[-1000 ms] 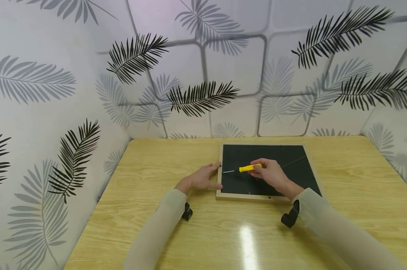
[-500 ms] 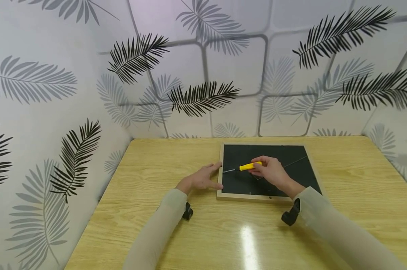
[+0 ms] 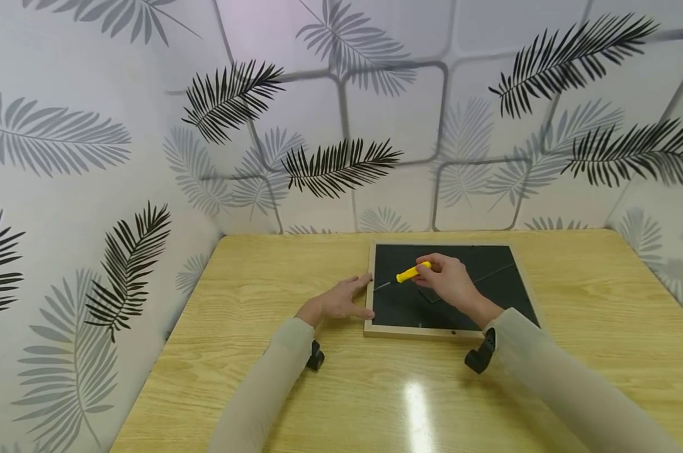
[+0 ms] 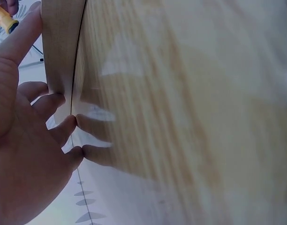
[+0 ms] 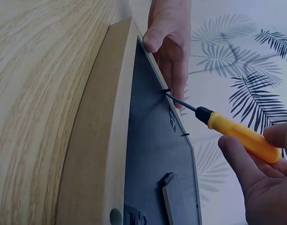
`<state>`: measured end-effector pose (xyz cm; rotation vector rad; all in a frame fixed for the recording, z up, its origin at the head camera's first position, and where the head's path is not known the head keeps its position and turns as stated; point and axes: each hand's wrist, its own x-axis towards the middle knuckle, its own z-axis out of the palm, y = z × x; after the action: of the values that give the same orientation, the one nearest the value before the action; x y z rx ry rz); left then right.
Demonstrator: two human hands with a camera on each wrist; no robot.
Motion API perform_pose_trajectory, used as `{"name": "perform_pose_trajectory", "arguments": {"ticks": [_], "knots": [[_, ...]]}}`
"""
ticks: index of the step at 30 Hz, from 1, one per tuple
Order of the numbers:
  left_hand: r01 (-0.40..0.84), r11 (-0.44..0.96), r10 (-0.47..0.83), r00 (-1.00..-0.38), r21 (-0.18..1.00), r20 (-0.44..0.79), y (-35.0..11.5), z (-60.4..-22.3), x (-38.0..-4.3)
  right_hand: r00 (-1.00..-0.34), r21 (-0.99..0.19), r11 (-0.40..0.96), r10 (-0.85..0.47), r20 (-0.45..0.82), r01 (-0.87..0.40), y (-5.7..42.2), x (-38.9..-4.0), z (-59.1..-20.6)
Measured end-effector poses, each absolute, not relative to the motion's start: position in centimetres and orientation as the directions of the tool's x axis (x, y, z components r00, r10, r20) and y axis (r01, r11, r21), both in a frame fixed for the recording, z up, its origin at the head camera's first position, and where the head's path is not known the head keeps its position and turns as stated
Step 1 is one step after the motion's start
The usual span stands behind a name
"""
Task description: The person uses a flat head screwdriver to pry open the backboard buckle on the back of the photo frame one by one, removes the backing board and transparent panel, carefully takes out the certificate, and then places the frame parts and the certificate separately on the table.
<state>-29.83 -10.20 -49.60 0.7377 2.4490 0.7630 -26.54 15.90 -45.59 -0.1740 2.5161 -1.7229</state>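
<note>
A picture frame point(image 3: 409, 330) lies face down on the table, its black backing board point(image 3: 400, 308) showing inside a pale wooden rim. My right hand point(image 3: 453, 286) grips the yellow handle of a screwdriver point(image 5: 244, 140), which slants down to the left. In the right wrist view, the screwdriver's tip meets a small dark metal tab point(image 5: 166, 91) at the inner edge of the rim. Spread along the frame's left side, my left hand point(image 3: 339, 301) rests with its forefinger and thumb on the rim. Its other fingers point(image 4: 64, 131) reach down beside the frame to the table.
A hinged stand leg point(image 5: 177, 199) is fixed to the backing board, and another small tab point(image 5: 186, 135) sits farther along the rim. The wooden table point(image 3: 273, 270) backs onto a wall point(image 3: 386, 126) patterned with leaves.
My right hand has lifted slightly and shifted left, so the screwdriver slants more steeply, its tip staying at the frame's left rim. The left hand and frame stay put.
</note>
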Motion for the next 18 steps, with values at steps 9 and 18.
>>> {"name": "perform_pose_trajectory", "arguments": {"ticks": [9, 18], "knots": [[0.326, 0.726, 0.578, -0.766, 0.606, -0.28, -9.7, -49.2, -29.3, -0.994, -0.97, 0.233, -0.065, -0.087, 0.069, 18.5, -26.6, -45.9], [0.321, 0.717, 0.573, -0.777, 0.619, -0.26, -9.7, -49.3, -27.9, -0.986, -0.985, 0.122, -0.098, -0.136, 0.124, 22.2, -26.4, -45.8]]}}
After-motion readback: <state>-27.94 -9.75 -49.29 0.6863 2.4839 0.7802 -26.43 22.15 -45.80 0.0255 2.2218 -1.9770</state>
